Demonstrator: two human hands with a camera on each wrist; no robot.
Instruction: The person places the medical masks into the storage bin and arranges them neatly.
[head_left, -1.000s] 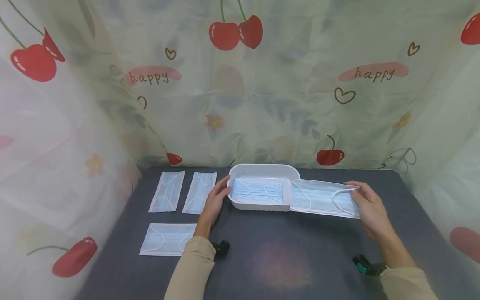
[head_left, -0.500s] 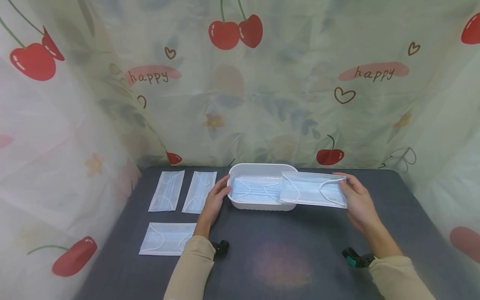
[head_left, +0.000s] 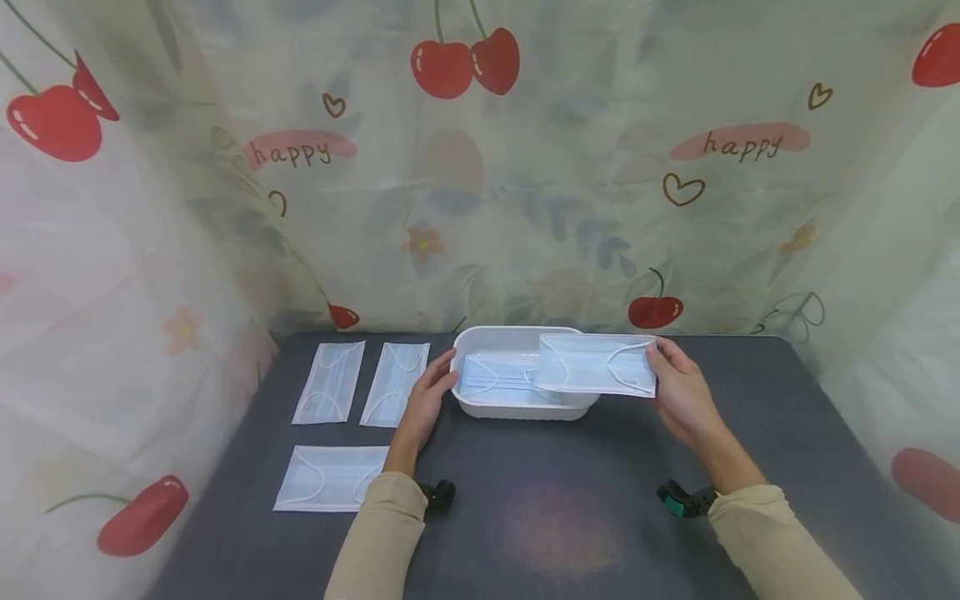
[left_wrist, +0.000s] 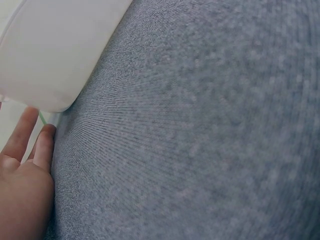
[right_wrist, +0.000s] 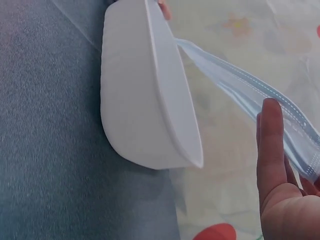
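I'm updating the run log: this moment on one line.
left hand: touching tray, left end; right hand: holding face mask over right end; inside tray: another mask; table: three masks

Tray (head_left: 517, 412) on bench (head_left: 562, 517), toward back edge; curtain (head_left: 555, 183) behind. Lying mask (head_left: 480, 380) in tray; held mask (head_left: 588, 365) over tray's right part, right grip (head_left: 685, 396) at its right end. Left grip (head_left: 423, 406) at tray's left side. Farther left: two rear masks (head_left: 328, 383) side by side, front mask (head_left: 326, 479) before them.
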